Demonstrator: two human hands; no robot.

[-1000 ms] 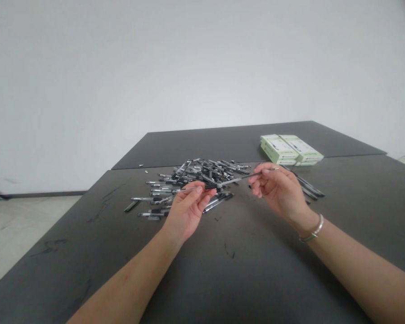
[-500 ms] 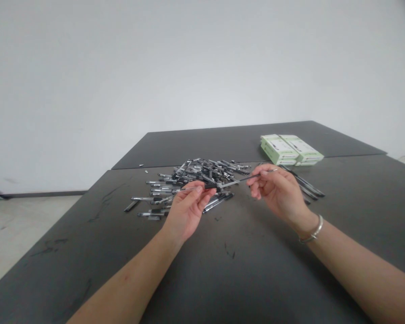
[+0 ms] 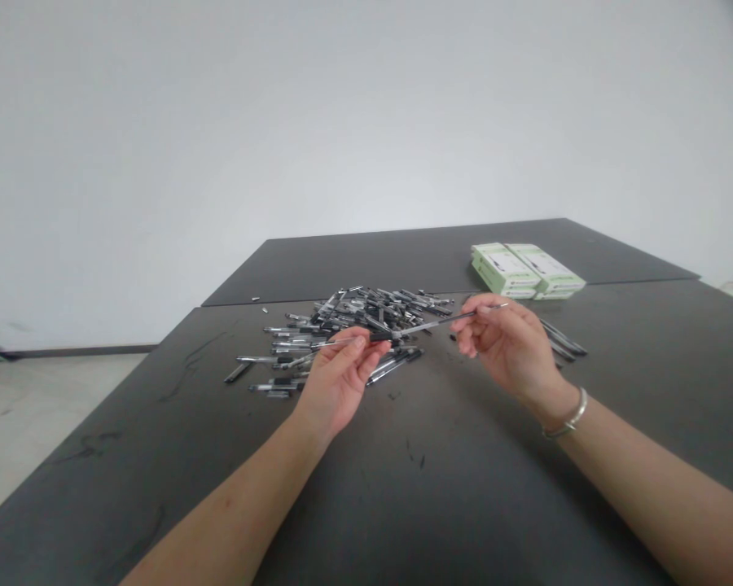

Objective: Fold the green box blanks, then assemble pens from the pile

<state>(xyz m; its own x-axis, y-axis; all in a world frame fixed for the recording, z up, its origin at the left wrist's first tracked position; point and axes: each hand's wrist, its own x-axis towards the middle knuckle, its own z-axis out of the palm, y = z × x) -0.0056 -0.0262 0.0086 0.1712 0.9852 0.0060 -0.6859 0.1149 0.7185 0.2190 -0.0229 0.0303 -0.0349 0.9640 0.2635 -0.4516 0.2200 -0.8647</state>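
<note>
Pinched in my left hand [image 3: 340, 381] is a clear pen barrel [image 3: 381, 335] with a black grip, its front end pointing right. My right hand [image 3: 508, 345] pinches a thin pen refill [image 3: 431, 325] between thumb and fingers. The refill slants down to the left, and its left end meets the barrel's open front end; whether it reaches inside cannot be made out. Behind and below my left hand lies a heap of pens [image 3: 354, 308], clear with black grips. A few more pens [image 3: 565, 342] lie side by side, partly hidden behind my right hand.
Green-and-white boxes [image 3: 528, 281] are stacked at the back right of the dark table [image 3: 366, 505]. Two small pieces [image 3: 265, 310] lie left of the heap. A seam crosses the table behind the pens, and a pale wall [image 3: 366, 122] rises beyond it.
My right hand has shifted slightly to the right with the refill, away from my left hand. My left hand and the barrel have stayed in place.
</note>
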